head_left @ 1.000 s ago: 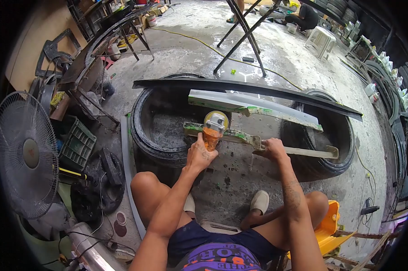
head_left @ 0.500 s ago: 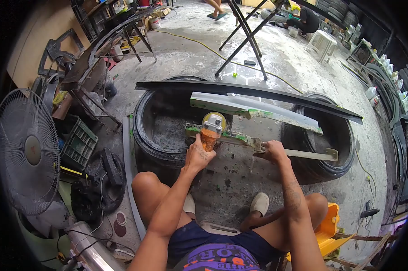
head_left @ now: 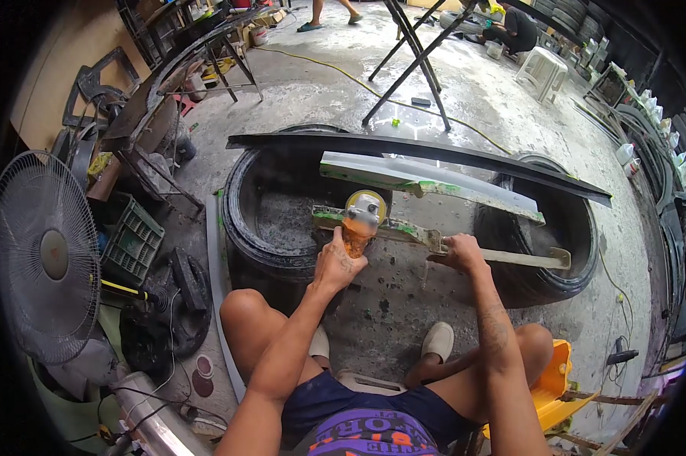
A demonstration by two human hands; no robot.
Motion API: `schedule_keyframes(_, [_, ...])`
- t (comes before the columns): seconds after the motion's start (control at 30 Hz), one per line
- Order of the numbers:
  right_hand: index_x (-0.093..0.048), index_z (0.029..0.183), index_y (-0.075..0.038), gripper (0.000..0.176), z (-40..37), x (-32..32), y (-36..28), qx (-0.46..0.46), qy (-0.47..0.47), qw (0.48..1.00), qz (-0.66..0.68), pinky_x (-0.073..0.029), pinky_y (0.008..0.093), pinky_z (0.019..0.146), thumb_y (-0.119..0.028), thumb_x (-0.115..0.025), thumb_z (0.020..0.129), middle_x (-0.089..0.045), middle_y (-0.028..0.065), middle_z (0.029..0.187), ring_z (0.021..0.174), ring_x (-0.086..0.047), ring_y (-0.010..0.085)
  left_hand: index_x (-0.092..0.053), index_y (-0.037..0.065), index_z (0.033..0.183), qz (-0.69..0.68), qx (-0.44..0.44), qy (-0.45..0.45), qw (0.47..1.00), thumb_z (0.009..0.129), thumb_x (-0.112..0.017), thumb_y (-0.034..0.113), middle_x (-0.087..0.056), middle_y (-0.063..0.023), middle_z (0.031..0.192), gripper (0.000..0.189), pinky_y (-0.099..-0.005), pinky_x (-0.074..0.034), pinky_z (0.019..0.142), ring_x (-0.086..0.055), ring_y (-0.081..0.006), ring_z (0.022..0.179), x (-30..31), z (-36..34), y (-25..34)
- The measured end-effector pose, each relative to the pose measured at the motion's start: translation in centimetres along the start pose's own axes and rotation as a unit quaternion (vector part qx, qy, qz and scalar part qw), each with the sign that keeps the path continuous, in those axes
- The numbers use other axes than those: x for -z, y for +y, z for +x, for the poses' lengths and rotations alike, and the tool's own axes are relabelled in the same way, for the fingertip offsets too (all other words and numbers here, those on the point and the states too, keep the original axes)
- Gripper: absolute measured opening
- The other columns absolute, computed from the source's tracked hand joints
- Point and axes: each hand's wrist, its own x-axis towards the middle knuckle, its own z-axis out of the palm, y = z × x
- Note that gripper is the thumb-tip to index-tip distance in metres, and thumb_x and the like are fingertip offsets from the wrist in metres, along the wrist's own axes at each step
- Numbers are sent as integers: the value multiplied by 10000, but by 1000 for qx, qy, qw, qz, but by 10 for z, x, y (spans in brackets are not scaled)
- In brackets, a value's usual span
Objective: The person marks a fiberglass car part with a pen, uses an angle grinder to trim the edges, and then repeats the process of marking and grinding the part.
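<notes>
My left hand (head_left: pixel 340 262) is wrapped round the orange body of an angle grinder (head_left: pixel 362 216). The grinder's yellowish disc faces a long, narrow panel piece (head_left: pixel 404 230) with green patches along it; whether they touch is hidden by the tool. My right hand (head_left: pixel 458 254) grips that same piece near its middle, and a pale strip (head_left: pixel 521 259) of it runs on to the right. Two tires (head_left: pixel 240 220) lying flat bear the piece. Behind it rests a grey panel (head_left: pixel 442 182) with green edges, and beyond that a long black strip (head_left: pixel 411 156).
A standing fan (head_left: pixel 54 254) and a green crate (head_left: pixel 132 237) are at my left. A yellow plastic item (head_left: pixel 552 387) is by my right knee. Trestle legs (head_left: pixel 415 68), a white stool (head_left: pixel 542 72) and a yellow cable (head_left: pixel 335 70) lie ahead. Two people are farther back.
The grinder and my left hand have shifted slightly to the right along the piece. My right hand stays nearly in place. In the background, a walking person's legs have moved left.
</notes>
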Motion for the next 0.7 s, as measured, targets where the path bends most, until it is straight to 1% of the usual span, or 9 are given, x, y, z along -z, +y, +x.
schedule_keyframes(0.07, [-732, 989, -99, 588, 1, -3, 2, -3, -2, 1000, -2, -524, 475, 762, -618, -708, 714, -695, 187, 843, 822, -661, 383, -422, -6, 1221, 9, -8, 28, 1000, 681, -703, 252, -657, -290, 1003, 661, -499, -504, 867, -624, -475, 978, 3, 0, -1])
schedule_keyframes(0.23, [-730, 977, -92, 586, 1, 0, 0, -2, 7, 1000, 10, -524, 472, 765, -615, -709, 714, -695, 184, 845, 825, -660, 383, -429, -3, 1213, 7, 9, 6, 1000, 681, -699, 240, -657, -290, 998, 644, -500, -505, 854, -626, -472, 971, 2, -3, 8])
schedule_keyframes(0.3, [-729, 964, -91, 579, 2, -1, 0, -5, -10, 1000, -6, -522, 473, 770, -614, -707, 716, -695, 186, 852, 833, -658, 383, -431, -1, 1210, 7, 10, 1, 1000, 681, -699, 238, -657, -289, 997, 640, -501, -505, 851, -626, -472, 968, 1, -4, 9])
schedule_keyframes(0.37, [-729, 961, -92, 579, -1, -1, 0, -8, -13, 1000, -5, -523, 474, 770, -616, -704, 717, -695, 187, 852, 835, -659, 383, -436, 0, 1193, 7, 3, 26, 1000, 684, -698, 239, -658, -286, 995, 620, -500, -505, 850, -627, -472, 965, 4, -1, 2])
schedule_keyframes(0.5, [-729, 956, -93, 580, 0, 2, -2, -2, 4, 1000, 1, -525, 477, 761, -622, -697, 721, -695, 186, 841, 823, -660, 386, -437, -3, 1174, 16, 9, 16, 1000, 687, -694, 238, -657, -289, 990, 601, -497, -507, 846, -628, -469, 963, 5, -3, 10])
schedule_keyframes(0.57, [-728, 953, -92, 577, 3, 0, 0, -4, -4, 1000, -3, -525, 478, 761, -620, -699, 721, -694, 184, 835, 821, -659, 386, -438, -8, 1169, 12, -8, 13, 1000, 688, -690, 240, -655, -296, 990, 596, -497, -505, 850, -624, -472, 971, 4, -4, 9])
schedule_keyframes(0.63, [-727, 950, -92, 573, 1, -2, 1, -7, -11, 1000, -4, -524, 479, 761, -617, -701, 722, -694, 183, 829, 818, -659, 387, -438, -9, 1173, 15, 1, 14, 1000, 689, -691, 244, -654, -298, 988, 602, -501, -505, 849, -624, -473, 970, 4, -1, 7])
schedule_keyframes(0.7, [-727, 949, -93, 574, 0, -2, 0, -9, 3, 1000, 4, -523, 480, 766, -618, -703, 720, -695, 182, 831, 823, -660, 384, -439, -9, 1178, 20, 9, 20, 1000, 689, -692, 248, -654, -301, 986, 608, -504, -505, 849, -624, -475, 969, 3, 1, 5])
